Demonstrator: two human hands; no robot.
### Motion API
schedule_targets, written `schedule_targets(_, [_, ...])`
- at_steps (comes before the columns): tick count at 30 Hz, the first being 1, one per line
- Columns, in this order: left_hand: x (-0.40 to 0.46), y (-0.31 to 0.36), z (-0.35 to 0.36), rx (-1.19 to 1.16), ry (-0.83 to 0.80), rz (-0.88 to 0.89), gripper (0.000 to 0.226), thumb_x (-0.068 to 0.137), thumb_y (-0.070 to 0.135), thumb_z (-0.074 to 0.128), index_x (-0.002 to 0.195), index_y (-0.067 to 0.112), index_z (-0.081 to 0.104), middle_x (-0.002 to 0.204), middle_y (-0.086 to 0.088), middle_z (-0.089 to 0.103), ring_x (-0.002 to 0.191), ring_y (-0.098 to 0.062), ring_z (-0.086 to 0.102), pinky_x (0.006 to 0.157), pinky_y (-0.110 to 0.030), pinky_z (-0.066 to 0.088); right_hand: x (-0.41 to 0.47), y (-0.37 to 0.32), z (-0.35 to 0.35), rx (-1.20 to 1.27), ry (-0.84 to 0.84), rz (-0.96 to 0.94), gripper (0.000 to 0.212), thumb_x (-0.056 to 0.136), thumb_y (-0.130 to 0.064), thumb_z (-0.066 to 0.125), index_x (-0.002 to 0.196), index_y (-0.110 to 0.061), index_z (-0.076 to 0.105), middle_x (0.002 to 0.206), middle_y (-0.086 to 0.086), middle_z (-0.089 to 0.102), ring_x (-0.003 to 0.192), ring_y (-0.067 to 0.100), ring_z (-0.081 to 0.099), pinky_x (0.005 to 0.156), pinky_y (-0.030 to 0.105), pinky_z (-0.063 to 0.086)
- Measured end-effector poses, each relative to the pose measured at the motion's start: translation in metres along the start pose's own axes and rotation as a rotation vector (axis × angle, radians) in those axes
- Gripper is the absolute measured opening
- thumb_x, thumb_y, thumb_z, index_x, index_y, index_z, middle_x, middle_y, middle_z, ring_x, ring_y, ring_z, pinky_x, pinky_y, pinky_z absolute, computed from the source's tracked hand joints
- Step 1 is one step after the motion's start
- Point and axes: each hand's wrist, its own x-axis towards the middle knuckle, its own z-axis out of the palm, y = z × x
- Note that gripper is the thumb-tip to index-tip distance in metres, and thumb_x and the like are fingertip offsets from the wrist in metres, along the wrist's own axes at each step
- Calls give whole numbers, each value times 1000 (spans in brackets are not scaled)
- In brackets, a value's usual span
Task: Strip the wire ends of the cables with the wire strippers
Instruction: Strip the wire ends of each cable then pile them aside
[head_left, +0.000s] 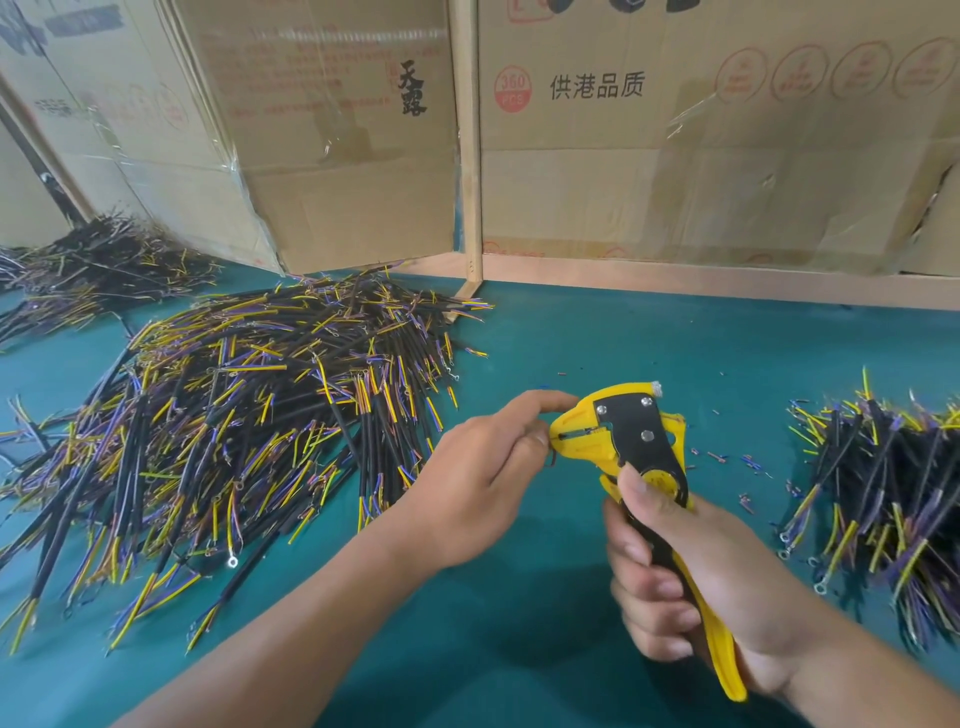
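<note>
My right hand (691, 582) grips the handles of the yellow and black wire strippers (631, 441), thumb on the round pivot, jaws pointing left. My left hand (483, 467) is curled at the jaw mouth and pinches a cable whose thin wire end lies in the jaws; most of that cable is hidden under the hand. A big heap of black cables (234, 415) with yellow, blue and purple wire ends lies to the left on the green table (545, 623). A smaller pile of cables (883, 493) lies at the right.
Another cable heap (98, 265) lies at the far left back. Cardboard boxes (675, 130) and a wooden post (470, 156) wall off the back of the table. Small insulation scraps (748, 467) are scattered right of the strippers.
</note>
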Motion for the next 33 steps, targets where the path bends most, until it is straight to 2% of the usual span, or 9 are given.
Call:
schedule_targets(5, [-2,3,0,50,128,106,30,92,27,34,99,26,63,60,-3,46,53,-20,39,50,-30,34,-4,-6,-1,-8,-71,-8,67,61,-65,86,65,-10,47,52,4,26,37,13,24,42,21,31])
schedule_targets(12, [-2,4,-7,36,148,112,28,85,27,38,86,27,67,54,-4,41,49,-19,34,50,-21,28,-8,-9,-3,-64,-114,-4,68,58,-69,84,67,-11,50,55,4,28,40,13,25,44,23,31])
schedule_targets(15, [-2,0,-13,37,165,120,30,83,25,40,86,22,70,51,3,44,45,-12,33,48,-17,28,-7,-9,-5,-43,-132,-23,65,61,-65,85,66,-11,50,54,3,28,39,13,26,43,22,32])
schedule_targets(17, [2,-8,-29,-25,282,75,27,84,19,43,82,24,69,53,9,51,45,-4,34,47,-14,27,-8,-19,-16,68,-119,-88,60,64,-59,88,65,-12,49,52,1,29,36,11,27,39,22,33])
schedule_targets(20, [8,-19,-48,-142,437,-45,31,85,11,42,80,26,68,58,-11,52,51,-7,34,47,-21,28,-12,-39,-29,120,-33,-182,61,66,-58,87,65,-13,45,51,-2,28,36,9,27,36,25,33])
schedule_targets(22, [10,-18,-41,-139,375,-48,29,87,16,41,82,26,67,55,-2,47,51,-7,33,47,-21,28,-11,-37,-29,112,-23,-191,61,68,-57,86,68,-10,46,55,1,30,40,14,29,40,30,36])
schedule_targets(25, [10,-18,-25,-134,287,-54,28,85,32,39,87,32,66,62,12,50,57,-5,37,53,-21,31,-5,-20,-22,98,-79,-166,54,72,-50,85,78,-6,56,65,11,38,54,25,39,57,41,45])
schedule_targets(30, [10,-14,-22,-323,207,-59,24,79,25,42,86,29,64,69,18,52,65,-4,41,60,-15,33,2,-9,-28,107,-150,-108,45,83,-46,78,89,-4,60,74,15,44,66,31,45,70,47,47])
schedule_targets(33, [8,-8,-16,-394,138,-43,16,75,19,43,84,25,56,68,12,52,62,-9,37,57,-18,30,11,1,-37,98,-193,-87,42,91,-45,71,91,-5,61,75,15,46,66,31,48,73,49,47])
